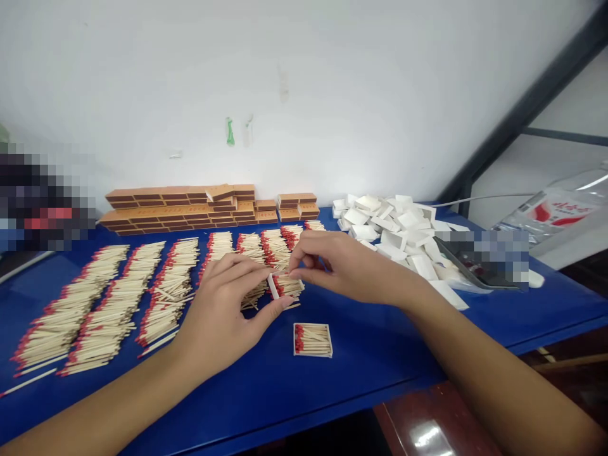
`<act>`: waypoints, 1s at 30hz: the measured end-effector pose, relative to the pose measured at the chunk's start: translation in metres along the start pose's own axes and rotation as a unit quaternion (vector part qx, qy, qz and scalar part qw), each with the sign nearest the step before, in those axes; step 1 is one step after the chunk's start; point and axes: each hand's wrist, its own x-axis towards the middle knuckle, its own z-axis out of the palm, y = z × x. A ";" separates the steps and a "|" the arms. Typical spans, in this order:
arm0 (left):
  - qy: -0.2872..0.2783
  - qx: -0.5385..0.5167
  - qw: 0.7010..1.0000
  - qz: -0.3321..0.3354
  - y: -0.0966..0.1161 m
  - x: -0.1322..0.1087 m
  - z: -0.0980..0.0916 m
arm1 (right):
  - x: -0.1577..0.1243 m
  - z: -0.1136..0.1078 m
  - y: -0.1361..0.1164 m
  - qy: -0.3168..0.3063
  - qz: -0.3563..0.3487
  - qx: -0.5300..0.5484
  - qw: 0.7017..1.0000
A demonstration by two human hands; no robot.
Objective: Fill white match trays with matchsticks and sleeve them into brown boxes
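Observation:
My left hand (225, 301) grips a small white matchbox tray (273, 286) between thumb and fingers, just above the blue table. Red-tipped matches (289, 285) lie in this tray. Over its right end, my right hand (349, 266) is closed in a pinch at the matches; its fingertips partly hide what they hold. A second white tray (312, 340), filled with matches, rests flat on the table below my hands. Rows of loose matches (221, 247) lie behind my hands, partly covered by them.
More match rows (102, 316) spread across the left of the table (228, 392). Stacked orange-brown matchboxes (175, 212) line the wall. A heap of white trays (399, 225) lies at the right, beside a dark container (479, 259) and a plastic bottle (553, 206).

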 end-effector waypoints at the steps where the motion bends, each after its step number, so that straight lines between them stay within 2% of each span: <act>1: 0.001 -0.002 1.000 0.001 0.000 0.000 0.000 | 0.000 0.003 -0.001 -0.001 -0.002 0.003 1.000; 4: 0.009 -0.007 1.000 0.007 0.001 0.002 0.000 | 0.000 0.006 -0.002 0.005 -0.008 0.023 1.000; 9: 0.017 -0.023 1.000 0.007 0.001 0.002 0.000 | -0.001 -0.002 0.007 0.035 -0.010 0.029 0.999; 14: 0.028 -0.028 0.999 0.011 0.002 0.001 -0.001 | -0.002 -0.009 0.012 0.000 -0.001 0.025 1.000; 23: 0.024 -0.043 0.999 0.020 0.003 0.002 -0.002 | 0.000 -0.001 0.009 -0.027 0.015 0.050 0.998; 30: 0.021 -0.052 0.998 0.017 0.003 0.002 -0.002 | -0.001 0.001 -0.001 0.030 -0.004 0.102 0.994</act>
